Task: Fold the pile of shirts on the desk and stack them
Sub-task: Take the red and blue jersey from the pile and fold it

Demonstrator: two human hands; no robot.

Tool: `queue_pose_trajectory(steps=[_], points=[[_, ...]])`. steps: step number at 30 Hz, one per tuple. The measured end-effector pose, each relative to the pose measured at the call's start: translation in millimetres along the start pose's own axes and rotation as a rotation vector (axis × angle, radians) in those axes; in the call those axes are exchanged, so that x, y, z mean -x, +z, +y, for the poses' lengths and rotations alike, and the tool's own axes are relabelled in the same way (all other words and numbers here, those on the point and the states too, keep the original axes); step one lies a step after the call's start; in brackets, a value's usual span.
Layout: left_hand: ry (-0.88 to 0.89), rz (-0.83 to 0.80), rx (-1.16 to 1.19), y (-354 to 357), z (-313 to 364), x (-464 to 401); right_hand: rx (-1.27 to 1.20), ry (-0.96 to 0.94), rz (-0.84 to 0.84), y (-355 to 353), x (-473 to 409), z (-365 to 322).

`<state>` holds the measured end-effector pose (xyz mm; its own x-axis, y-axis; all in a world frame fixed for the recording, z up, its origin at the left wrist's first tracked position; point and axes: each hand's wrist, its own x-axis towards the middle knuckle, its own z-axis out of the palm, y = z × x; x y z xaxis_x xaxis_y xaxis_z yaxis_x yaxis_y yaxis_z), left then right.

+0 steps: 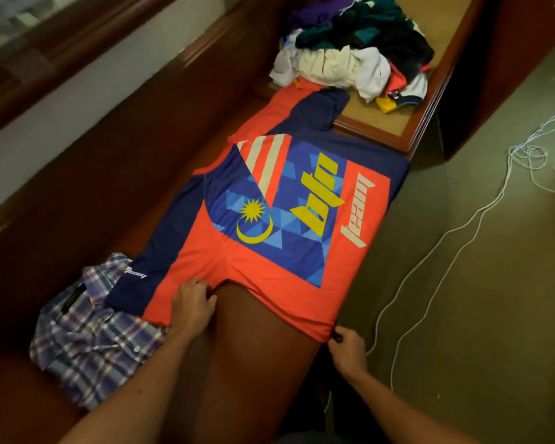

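Jersey (269, 219) lies flat on desk (253, 363), between pile (356, 49) and plaid shirt (87, 328). Left hand (194, 304) fingers curl into the near edge at its middle; right hand (346, 346) pinches the corner. Risks: 1) right side overhangs desk, slick fabric could slide off; 2) uneven pull bunches the fold; 3) sleeve snags plaid shirt.

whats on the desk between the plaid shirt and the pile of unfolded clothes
The orange and navy jersey lies spread flat between the plaid shirt and the clothes pile, as the head view shows.
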<state>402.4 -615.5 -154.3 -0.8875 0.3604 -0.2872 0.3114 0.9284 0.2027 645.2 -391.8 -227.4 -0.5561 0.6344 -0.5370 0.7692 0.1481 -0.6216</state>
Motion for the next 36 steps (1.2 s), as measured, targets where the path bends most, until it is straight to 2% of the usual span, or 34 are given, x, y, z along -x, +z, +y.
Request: queue_pose_trajectory(steps=[4,8,11,13,17,21,23,27,30,33,36], points=[[-0.08,-0.024,0.025,-10,3,-8,0.01,-0.024,0.092,-15,7,-1],[-0.173,-0.037,0.048,-17,6,-11,0.089,-0.139,0.11,-37,14,3],[-0.265,0.067,-0.03,-28,17,-11,0.234,-0.258,0.099,-57,15,6],[-0.357,0.111,0.082,-36,25,-15,0.301,-0.334,0.114,-70,13,4],[-0.519,0.241,0.498,-42,38,-29,0.293,-0.45,0.08,-94,2,-8],[-0.492,0.429,0.543,-50,65,-36,0.274,-0.526,-0.082,-120,-23,-16],[-0.43,0.455,0.51,-56,81,-45,0.286,-0.523,-0.197,-133,-38,-23],[-0.322,0.412,0.334,-63,119,-83,0.302,-0.522,-0.36,-158,-77,-44],[-0.243,0.391,0.188,-71,155,-111,0.291,-0.453,-0.509,-182,-109,-59],[-0.21,0.348,0.104,-71,188,-141,0.158,-0.323,-0.664,-200,-137,-65],[-0.207,0.213,0.139,-61,208,-173,0.006,-0.16,-0.615,-210,-165,-66]])
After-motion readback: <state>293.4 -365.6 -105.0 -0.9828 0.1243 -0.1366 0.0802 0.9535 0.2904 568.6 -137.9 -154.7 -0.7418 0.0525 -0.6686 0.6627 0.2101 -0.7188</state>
